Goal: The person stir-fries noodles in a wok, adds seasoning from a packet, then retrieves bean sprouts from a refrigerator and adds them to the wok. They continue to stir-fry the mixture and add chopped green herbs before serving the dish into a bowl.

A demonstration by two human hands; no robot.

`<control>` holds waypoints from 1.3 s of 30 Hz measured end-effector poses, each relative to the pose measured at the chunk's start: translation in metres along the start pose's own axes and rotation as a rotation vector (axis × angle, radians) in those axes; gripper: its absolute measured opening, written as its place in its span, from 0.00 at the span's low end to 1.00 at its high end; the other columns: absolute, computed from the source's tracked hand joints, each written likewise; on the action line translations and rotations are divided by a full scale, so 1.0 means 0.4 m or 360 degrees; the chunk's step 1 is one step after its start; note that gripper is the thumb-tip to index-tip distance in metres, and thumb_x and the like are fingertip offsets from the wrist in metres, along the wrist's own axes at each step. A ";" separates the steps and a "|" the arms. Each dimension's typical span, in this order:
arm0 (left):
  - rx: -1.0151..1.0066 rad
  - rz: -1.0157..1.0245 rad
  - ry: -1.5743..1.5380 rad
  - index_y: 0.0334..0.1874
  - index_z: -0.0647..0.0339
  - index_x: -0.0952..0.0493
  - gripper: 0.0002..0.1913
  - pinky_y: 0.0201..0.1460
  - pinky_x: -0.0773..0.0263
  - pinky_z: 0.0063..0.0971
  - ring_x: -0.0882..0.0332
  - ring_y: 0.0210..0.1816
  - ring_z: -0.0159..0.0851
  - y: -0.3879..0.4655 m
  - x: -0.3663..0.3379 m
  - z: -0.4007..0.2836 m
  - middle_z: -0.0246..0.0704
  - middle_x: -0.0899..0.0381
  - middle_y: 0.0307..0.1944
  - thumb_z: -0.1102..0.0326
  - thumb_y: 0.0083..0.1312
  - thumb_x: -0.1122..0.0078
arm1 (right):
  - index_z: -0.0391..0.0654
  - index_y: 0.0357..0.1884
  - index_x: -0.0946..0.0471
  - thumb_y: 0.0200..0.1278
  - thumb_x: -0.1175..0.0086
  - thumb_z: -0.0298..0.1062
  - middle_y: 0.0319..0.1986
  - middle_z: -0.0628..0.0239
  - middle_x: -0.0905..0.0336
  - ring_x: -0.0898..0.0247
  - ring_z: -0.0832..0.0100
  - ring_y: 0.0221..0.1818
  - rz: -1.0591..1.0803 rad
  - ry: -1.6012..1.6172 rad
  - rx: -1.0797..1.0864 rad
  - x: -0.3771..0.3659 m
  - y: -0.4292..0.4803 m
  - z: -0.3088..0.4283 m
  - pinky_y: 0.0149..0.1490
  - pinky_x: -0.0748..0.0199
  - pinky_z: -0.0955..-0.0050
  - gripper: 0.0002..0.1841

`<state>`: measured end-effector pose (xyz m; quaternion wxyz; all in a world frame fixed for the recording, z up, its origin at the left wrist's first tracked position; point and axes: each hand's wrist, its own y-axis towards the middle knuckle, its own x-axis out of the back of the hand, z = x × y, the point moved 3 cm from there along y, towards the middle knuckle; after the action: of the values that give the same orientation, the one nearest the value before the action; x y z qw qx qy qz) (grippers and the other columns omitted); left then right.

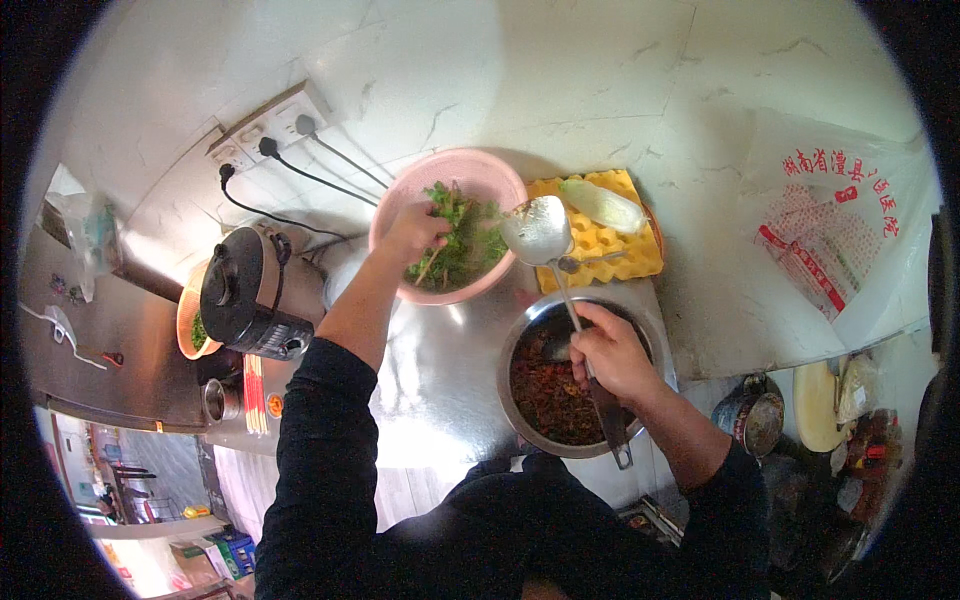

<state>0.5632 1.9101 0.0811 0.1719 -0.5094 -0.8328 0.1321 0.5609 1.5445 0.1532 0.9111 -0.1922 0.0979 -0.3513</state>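
Observation:
My left hand (417, 231) reaches into a pink plastic colander (385, 190), its fingers curled around some leafy greens (480, 247). Stems poke out below the fingers. In my right hand (611, 346) is a long-handled metal cooking scoop (541, 232) with a dark grip. The bowl of the scoop is raised beside the colander's right rim, and bits of food cling to it. Beneath my right hand stands a round steel pot (517, 420), holding a dark reddish-brown chopped mixture (551, 394). My right hand and forearm hide part of the pot.
A yellow egg tray (600, 244) carries a pale wrapped vegetable (604, 206) and a metal spoon (592, 260). Left of the steel counter's (427, 360) middle stands an electric cooker (255, 292); cords run from wall sockets (266, 127). An orange basket (187, 319) sits behind it.

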 end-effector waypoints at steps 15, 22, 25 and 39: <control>-0.0269 0.0002 -0.0233 0.47 0.66 0.25 0.16 0.32 0.24 0.21 0.24 0.33 0.31 -0.296 0.029 -0.045 0.33 0.23 0.37 0.77 0.55 0.40 | 0.36 0.66 0.44 0.61 0.54 0.25 0.22 0.64 0.30 0.32 0.71 0.19 0.0561 -0.0134 -0.0244 -0.218 0.057 0.050 0.21 0.33 0.72 0.29; -0.0409 -0.0267 -0.0281 0.42 0.67 0.23 0.11 0.34 0.24 0.21 0.24 0.32 0.29 -0.562 0.241 0.004 0.32 0.22 0.34 0.77 0.56 0.40 | 0.35 0.67 0.46 0.62 0.56 0.25 0.22 0.64 0.31 0.32 0.72 0.18 0.0883 -0.0333 -0.0315 -0.463 -0.015 0.097 0.21 0.33 0.73 0.30; -0.0386 -0.0439 -0.0368 0.41 0.67 0.23 0.10 0.33 0.25 0.20 0.24 0.32 0.28 -0.668 0.380 0.050 0.31 0.22 0.33 0.77 0.56 0.40 | 0.35 0.67 0.46 0.62 0.56 0.25 0.22 0.65 0.31 0.33 0.72 0.18 0.1062 -0.0314 -0.0323 -0.612 -0.050 0.115 0.21 0.33 0.73 0.30; -0.0269 -0.1034 0.0013 0.38 0.70 0.21 0.11 0.27 0.24 0.26 0.22 0.24 0.33 -1.047 1.085 0.355 0.39 0.20 0.27 0.75 0.52 0.39 | 0.37 0.63 0.45 0.61 0.53 0.26 0.24 0.66 0.31 0.33 0.71 0.20 0.1352 -0.0144 -0.0511 -1.436 -0.136 -0.007 0.23 0.33 0.72 0.27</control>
<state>-0.0161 2.1046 0.1838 0.1654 -0.2302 -0.9590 -0.0011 0.1056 1.8963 0.1985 0.9364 -0.2890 0.1812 0.0818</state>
